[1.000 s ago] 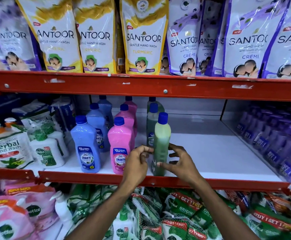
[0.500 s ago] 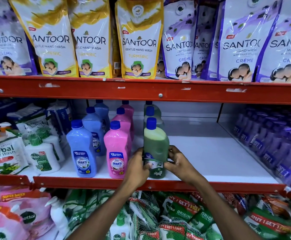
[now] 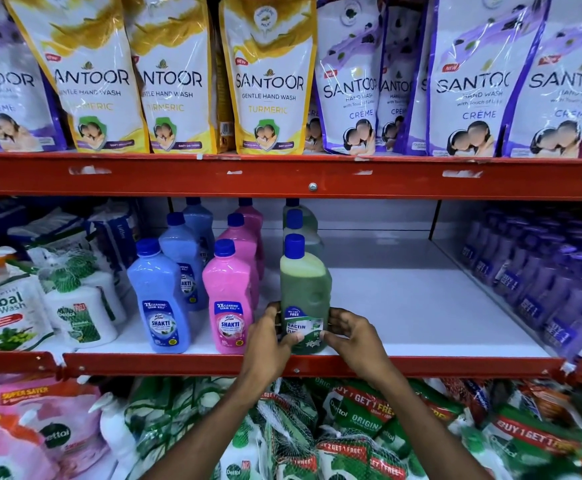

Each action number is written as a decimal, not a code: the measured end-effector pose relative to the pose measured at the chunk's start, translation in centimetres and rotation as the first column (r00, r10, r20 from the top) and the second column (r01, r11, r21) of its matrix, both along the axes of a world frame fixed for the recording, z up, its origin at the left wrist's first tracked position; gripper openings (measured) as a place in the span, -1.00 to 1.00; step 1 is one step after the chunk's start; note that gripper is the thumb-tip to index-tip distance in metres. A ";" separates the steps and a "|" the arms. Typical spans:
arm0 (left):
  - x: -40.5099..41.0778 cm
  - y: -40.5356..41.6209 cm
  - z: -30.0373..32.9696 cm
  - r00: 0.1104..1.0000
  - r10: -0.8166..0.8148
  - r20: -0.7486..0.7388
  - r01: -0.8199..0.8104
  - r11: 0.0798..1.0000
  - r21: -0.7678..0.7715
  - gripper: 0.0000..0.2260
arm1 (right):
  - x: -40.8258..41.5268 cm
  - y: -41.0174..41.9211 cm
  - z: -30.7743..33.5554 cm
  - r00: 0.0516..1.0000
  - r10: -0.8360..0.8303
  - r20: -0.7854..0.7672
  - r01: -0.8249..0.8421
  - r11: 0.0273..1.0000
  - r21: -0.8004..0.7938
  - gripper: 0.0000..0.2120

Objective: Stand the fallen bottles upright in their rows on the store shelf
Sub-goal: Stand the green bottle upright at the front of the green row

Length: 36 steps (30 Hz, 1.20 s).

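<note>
Head view: your left hand (image 3: 271, 336) and right hand (image 3: 351, 332) both grasp the green bottle (image 3: 305, 289) low down at its label, left fingers on its left side, right fingers on its right, thumbs across the label front. The bottle stands upright, label facing you, at the near edge of the white shelf (image 3: 421, 306), just behind the red rail (image 3: 178, 363). It fronts a row of two more green bottles (image 3: 298, 225) running far. Just left is the pink bottle row (image 3: 229, 299), then the blue bottle row (image 3: 159, 299), all upright. Right of the green bottle the shelf is bare up to the purple bottles (image 3: 542, 282). Santoor pouches (image 3: 268, 81) fill the shelf above.
</note>
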State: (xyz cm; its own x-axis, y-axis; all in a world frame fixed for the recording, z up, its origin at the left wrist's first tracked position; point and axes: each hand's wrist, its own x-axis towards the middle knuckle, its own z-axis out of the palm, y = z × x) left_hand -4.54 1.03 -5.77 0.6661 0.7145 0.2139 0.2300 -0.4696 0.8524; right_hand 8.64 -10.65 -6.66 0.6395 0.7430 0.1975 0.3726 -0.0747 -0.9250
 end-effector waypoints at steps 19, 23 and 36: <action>-1.2 -0.7 -0.6 0.997 -0.033 0.066 0.033 0.999 -0.006 -0.57 | -1.3 -1.3 0.2 0.996 -0.086 -0.012 0.086 0.996 0.030 -0.52; -4.6 -1.3 -1.0 0.982 0.109 0.155 -0.114 0.993 0.026 -0.61 | -4.9 -2.2 -0.8 0.902 -0.431 0.041 0.406 0.875 0.263 -0.69; -10.6 6.6 -2.7 0.981 0.163 0.106 -0.186 0.946 0.265 -0.57 | -13.3 7.9 -1.7 0.936 -0.305 0.175 0.292 0.952 0.098 -0.52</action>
State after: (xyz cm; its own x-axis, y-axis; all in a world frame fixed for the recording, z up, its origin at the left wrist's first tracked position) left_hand -15.10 7.62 -8.42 0.5081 0.7249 0.4652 0.2647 -0.6454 0.7165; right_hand -4.70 -2.71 -8.32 0.7765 0.5040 0.3781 0.5085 -0.1469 -0.8485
